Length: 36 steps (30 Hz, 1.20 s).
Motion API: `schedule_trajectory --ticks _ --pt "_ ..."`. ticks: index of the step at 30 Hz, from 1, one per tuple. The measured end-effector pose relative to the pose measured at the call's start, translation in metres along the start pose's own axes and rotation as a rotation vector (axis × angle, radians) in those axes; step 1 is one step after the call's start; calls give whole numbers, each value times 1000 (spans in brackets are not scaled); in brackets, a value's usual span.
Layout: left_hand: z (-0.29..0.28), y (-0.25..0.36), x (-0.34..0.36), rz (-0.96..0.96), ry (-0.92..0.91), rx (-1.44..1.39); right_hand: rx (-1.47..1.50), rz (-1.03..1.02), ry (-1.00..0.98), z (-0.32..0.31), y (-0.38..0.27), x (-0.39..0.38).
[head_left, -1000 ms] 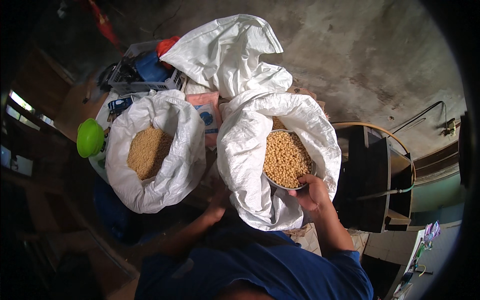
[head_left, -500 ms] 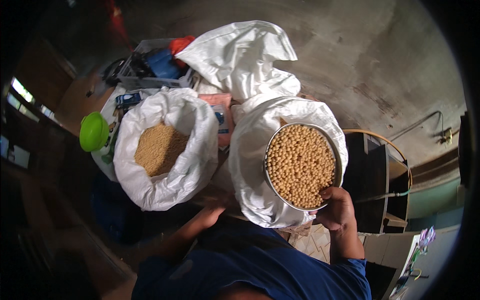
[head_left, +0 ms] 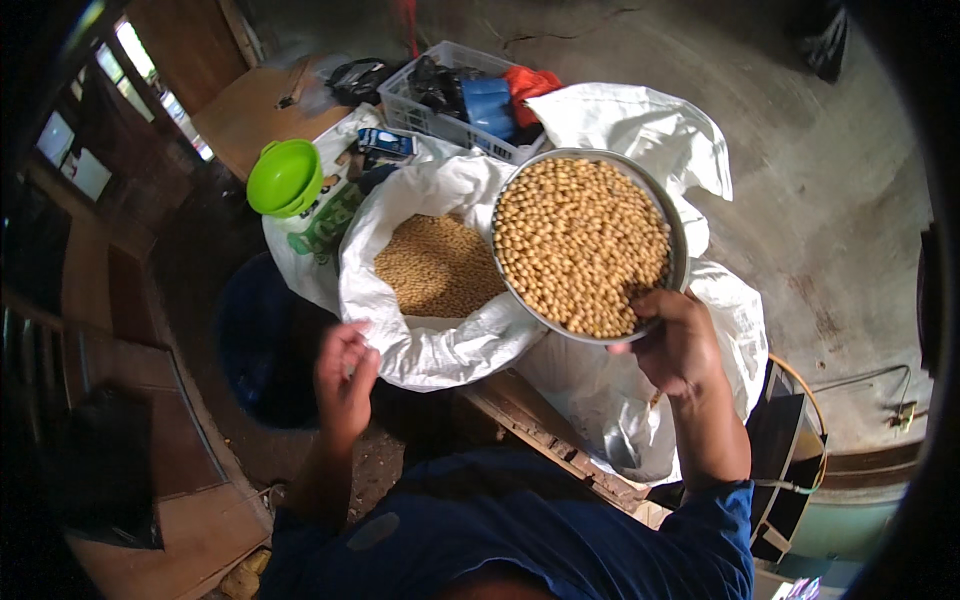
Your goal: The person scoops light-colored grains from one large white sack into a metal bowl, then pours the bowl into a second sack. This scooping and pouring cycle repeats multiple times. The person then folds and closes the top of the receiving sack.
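My right hand [head_left: 680, 345] grips the near right rim of a round metal bowl [head_left: 680, 240], its thumb over the edge against the beans. Pale yellow soybeans [head_left: 585, 245] fill the bowl nearly to the rim. The bowl is held above the right edge of an open white woven sack [head_left: 445, 360], hiding part of it. Inside that sack lie more small tan beans [head_left: 440, 265]. Beside the sack's near left rim is my left hand [head_left: 345, 380], slightly blurred, fingers apart and holding nothing. A second white sack [head_left: 725, 300] stands to the right, partly behind my right arm.
A green plastic basin [head_left: 285, 178] sits at the far left. Behind the sacks is a plastic crate [head_left: 440, 115] with dark bags, a blue item and a red bag. On the floor at left stands a dark blue tub [head_left: 265, 340]. A wooden edge [head_left: 545, 430] runs below the sacks.
My view has turned left. The bowl of soybeans has moved left from over the right sack to the left sack's edge. My left hand has risen beside the left sack.
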<state>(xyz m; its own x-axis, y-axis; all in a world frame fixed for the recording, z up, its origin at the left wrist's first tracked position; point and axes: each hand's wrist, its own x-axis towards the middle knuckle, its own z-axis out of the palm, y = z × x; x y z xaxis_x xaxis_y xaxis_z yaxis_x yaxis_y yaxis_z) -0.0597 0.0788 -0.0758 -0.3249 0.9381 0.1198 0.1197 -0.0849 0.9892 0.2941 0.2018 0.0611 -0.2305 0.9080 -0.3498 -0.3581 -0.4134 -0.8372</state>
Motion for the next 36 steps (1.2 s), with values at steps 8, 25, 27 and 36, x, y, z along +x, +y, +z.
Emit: schedule_trajectory --ticks 8,25,27,36 --pt "1 -84 45 -252 109 -254 -512 -87 -10 52 65 129" --pt "-11 -70 56 -306 70 -527 -1734 -1183 124 65 96 137" --pt "-11 -67 57 -311 67 -544 -1479 -1182 332 56 89 143" --pt "-13 -44 80 -370 86 -669 -224 -81 382 -12 43 157"
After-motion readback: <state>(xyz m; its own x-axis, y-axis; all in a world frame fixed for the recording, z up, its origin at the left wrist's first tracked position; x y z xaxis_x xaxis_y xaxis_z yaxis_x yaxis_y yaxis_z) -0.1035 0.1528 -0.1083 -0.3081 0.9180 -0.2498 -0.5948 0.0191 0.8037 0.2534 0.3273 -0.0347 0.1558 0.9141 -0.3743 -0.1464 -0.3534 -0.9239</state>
